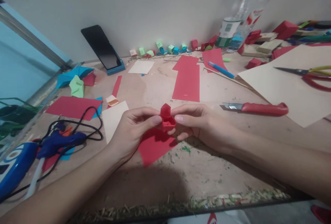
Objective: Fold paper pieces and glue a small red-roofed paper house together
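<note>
L hand (133,127) & R hand (207,122) fingers are gripping a red paper box (169,124) btwn them, over mid bench (219,168), back from its front edge. Box is looking mostly folded; top flap (166,109) is standing up, unclosed.

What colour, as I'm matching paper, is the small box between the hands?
Red; the small box shows best in the head view.

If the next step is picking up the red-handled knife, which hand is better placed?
Likely the right hand: the red-handled knife lies just past that forearm, while the left hand would have to reach across. Both hold the small red box, so the right must let go.
</note>
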{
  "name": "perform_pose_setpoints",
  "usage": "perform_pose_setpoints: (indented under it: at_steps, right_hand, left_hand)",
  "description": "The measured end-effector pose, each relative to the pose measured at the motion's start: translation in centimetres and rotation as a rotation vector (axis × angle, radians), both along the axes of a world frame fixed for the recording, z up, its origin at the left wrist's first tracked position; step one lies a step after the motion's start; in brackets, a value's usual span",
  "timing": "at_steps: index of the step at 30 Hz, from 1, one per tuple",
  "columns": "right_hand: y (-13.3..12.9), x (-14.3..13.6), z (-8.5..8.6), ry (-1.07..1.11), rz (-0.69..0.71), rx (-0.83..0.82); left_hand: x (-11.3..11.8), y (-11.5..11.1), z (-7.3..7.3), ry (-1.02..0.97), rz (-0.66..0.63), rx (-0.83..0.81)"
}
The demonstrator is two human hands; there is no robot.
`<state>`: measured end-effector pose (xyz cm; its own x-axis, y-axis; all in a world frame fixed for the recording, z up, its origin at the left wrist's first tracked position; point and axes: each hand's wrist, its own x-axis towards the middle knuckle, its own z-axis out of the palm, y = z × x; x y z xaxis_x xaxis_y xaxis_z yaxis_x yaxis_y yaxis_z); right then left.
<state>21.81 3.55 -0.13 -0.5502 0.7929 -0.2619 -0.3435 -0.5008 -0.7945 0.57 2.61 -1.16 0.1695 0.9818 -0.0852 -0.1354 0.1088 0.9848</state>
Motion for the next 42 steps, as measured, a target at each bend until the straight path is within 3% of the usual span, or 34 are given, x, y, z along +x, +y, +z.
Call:
perform_pose_setpoints:
  at_steps: [12, 21, 26, 33, 42]
  right_hand:
    - [-0.5, -0.4, -0.3, 0.091, 0.004, -0.093]
    - [-0.4, -0.2, -0.4, 0.084, 0.002, -0.052]
    - [-0.2, -0.3, -0.3, 0.062, 0.002, -0.021]
    - [-0.3, -0.4, -0.2, 0.036, 0.008, -0.049]
    - [-0.3, -0.1, 0.0, -0.039, -0.005, -0.005]
  left_hand:
    - [0.2, -0.7, 0.5, 0.0, -0.059, 0.077]
    - [0.1, -0.9, 0.5, 0.024, -0.072, 0.093]
    - [-0.2, -1.0, 1.1, 0.141, -0.088, 0.146]
    - [-0.7, -1.0, 2.2, 0.178, -0.195, 0.062]
    - [-0.8, -0.8, 1.8, 0.174, -0.187, 0.07]
